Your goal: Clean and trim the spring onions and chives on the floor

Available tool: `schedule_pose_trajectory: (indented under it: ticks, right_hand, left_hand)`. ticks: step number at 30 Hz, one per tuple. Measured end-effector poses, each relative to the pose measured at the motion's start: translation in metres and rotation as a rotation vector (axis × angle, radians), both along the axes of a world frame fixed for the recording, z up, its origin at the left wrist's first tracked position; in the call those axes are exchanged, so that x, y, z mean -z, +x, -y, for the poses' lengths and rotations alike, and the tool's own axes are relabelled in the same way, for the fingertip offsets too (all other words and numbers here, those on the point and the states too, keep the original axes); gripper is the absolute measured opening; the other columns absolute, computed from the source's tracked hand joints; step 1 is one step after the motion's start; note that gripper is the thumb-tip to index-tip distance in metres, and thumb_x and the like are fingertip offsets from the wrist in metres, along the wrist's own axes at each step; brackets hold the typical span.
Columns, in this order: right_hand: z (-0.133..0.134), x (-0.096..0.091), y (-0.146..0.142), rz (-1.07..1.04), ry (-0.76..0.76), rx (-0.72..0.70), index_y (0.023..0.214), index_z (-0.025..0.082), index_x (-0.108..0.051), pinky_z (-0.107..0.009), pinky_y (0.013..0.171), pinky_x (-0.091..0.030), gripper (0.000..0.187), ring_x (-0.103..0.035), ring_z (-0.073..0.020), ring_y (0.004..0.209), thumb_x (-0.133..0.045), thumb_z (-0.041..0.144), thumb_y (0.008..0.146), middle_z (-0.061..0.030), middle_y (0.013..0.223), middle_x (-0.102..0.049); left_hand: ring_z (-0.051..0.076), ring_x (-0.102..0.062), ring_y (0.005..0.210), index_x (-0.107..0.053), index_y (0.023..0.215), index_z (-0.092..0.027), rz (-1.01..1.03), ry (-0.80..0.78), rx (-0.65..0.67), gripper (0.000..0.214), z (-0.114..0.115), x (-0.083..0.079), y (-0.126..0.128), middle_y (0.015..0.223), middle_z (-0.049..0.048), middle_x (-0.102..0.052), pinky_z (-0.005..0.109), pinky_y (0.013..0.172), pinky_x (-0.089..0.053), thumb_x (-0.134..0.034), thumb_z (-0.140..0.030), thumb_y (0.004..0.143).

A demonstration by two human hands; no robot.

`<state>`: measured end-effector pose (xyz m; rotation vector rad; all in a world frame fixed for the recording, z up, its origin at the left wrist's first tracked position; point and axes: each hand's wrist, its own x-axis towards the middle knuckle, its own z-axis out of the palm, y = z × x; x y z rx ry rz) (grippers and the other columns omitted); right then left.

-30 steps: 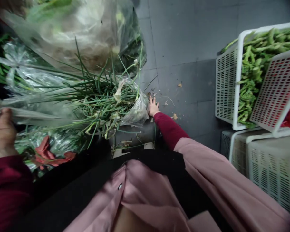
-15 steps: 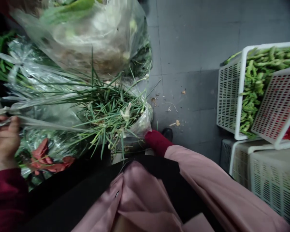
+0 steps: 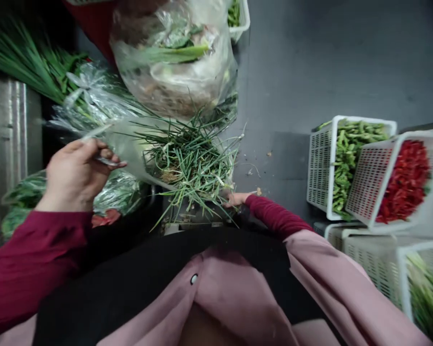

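Two hands: both bare, both belong to the person, no other person's hands in view.
Left hand (image 3: 77, 175): curled nearly shut, thumb and fingers pinching the thin edge of a clear plastic bag (image 3: 126, 149); a narrow silvery strip shows between the fingers, too blurred to identify.
Right hand (image 3: 238, 198): low, fingers stretched out nearly flat, nothing visibly held, fingertips just beside the spring onions (image 3: 189, 163) and close to a tan scrap (image 3: 259, 191) on the floor.
Bag contents: spring onions, roots and tops tangled, spilling from the bag's mouth between the two hands, directly in front of the person's waist.
Above: a second clear bag of leafy greens (image 3: 176, 72) sits against the onions.
Left side: more bagged greens (image 3: 115, 192) lie below the left hand, with a loose bunch of long green stalks (image 3: 29, 62) beyond, next to a ribbed steel panel (image 3: 10, 134).
Right side: white perforated crates stand tilted on grey floor tiles (image 3: 310, 72). One crate (image 3: 319, 168) holds green beans (image 3: 357, 163); the crate leaning on it (image 3: 368, 192) holds red chilies (image 3: 406, 182). A lower crate (image 3: 427, 298) holds greens.
Clothing: pink smock (image 3: 238, 293), burgundy sleeves (image 3: 57, 235), black apron (image 3: 130, 254).
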<state>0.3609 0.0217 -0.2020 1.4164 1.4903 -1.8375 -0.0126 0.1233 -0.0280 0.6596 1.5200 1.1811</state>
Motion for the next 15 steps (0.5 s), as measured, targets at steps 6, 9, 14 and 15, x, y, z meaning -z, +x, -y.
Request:
schedule_pose_trajectory:
  ticks: [6, 9, 14, 15]
  right_hand:
    - [-0.027, -0.089, -0.029, -0.313, 0.211, 0.357, 0.119, 0.013, -0.060, -0.029, 0.090, -0.049, 0.039, -0.063, -0.0160, 0.098, -0.057, 0.032, 0.085, -0.0076, 0.112, -0.066]
    - [-0.054, -0.098, -0.096, -0.112, 0.592, 0.435, 0.142, 0.013, -0.036, -0.037, 0.103, -0.040, 0.063, -0.053, -0.0207, 0.121, -0.055, 0.038, 0.088, -0.0171, 0.135, -0.050]
    - [-0.063, -0.122, -0.164, 0.090, 0.768, 0.000, 0.148, 0.022, -0.029, -0.045, 0.106, -0.036, 0.076, -0.044, -0.0317, 0.130, -0.061, 0.047, 0.083, -0.0179, 0.150, -0.031]
    - [-0.061, -0.130, -0.158, 0.090, 0.863, 0.002, 0.144, 0.025, -0.037, -0.044, 0.105, -0.037, 0.063, -0.050, -0.0302, 0.125, -0.055, 0.045, 0.087, -0.0136, 0.146, -0.039]
  left_hand:
    - [0.012, -0.052, 0.045, -0.055, 0.071, -0.011, 0.172, -0.089, 0.046, 0.019, 0.023, -0.018, 0.016, 0.048, -0.0018, -0.047, 0.035, 0.055, -0.055, -0.048, -0.011, 0.088]
    - [0.011, -0.050, 0.044, -0.056, 0.072, -0.010, 0.219, -0.130, 0.011, 0.020, 0.040, -0.031, 0.022, 0.046, -0.0025, -0.045, 0.036, 0.058, -0.056, -0.045, -0.009, 0.089]
    - [0.010, -0.049, 0.044, -0.055, 0.070, -0.012, 0.304, -0.188, -0.054, 0.014, 0.063, -0.031, 0.017, 0.048, -0.0024, -0.047, 0.032, 0.056, -0.056, -0.050, -0.011, 0.084]
    - [0.010, -0.050, 0.045, -0.054, 0.070, -0.012, 0.318, -0.181, -0.079, 0.013, 0.063, -0.028, 0.015, 0.048, -0.0023, -0.047, 0.032, 0.056, -0.057, -0.051, -0.011, 0.083]
